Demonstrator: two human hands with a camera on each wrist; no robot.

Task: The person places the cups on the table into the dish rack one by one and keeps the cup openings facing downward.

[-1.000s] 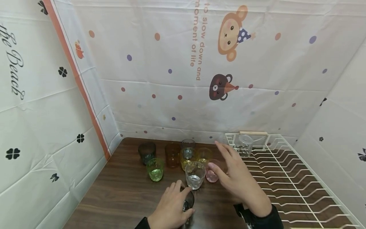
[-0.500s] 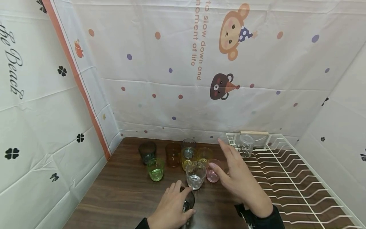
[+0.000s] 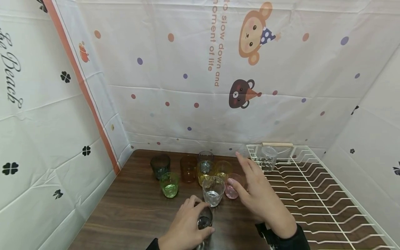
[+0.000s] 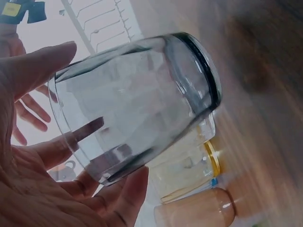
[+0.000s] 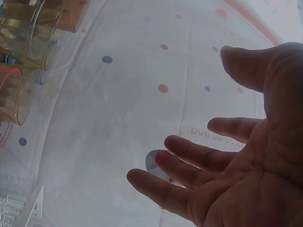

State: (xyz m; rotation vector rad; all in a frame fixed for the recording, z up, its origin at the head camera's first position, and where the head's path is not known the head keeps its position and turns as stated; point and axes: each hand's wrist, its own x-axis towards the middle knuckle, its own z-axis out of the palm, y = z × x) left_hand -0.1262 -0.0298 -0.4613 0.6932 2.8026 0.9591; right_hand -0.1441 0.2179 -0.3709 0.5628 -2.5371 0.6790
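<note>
- One dark glass (image 3: 205, 220) gripped in the left hand (image 3: 184, 229) at the near edge of the table (image 3: 134, 211), fingers curled round it; tilted in the wrist view, looking empty.
- Just past it, right hand (image 3: 259, 199) raised with fingers spread and relaxed, holding nothing, between the cluster of glasses and the wire rack (image 3: 315, 194).
- Nearest the spread fingers: clear glass (image 3: 213, 191) and pink glass (image 3: 232, 186), upright on the table; cannot tell whether the thumb touches the pink one.
- Further back: green glass (image 3: 169, 185), amber glass (image 3: 188, 168), yellow glasses (image 3: 215, 172), a grey glass (image 3: 160, 166) and another clear one at the rear, all standing on the table.
- Farthest: single clear cup (image 3: 267, 158) already sitting in the far corner of the rack.
- By the look of it, barely begun: one piece racked, one in hand, roughly eight left on the table.
</note>
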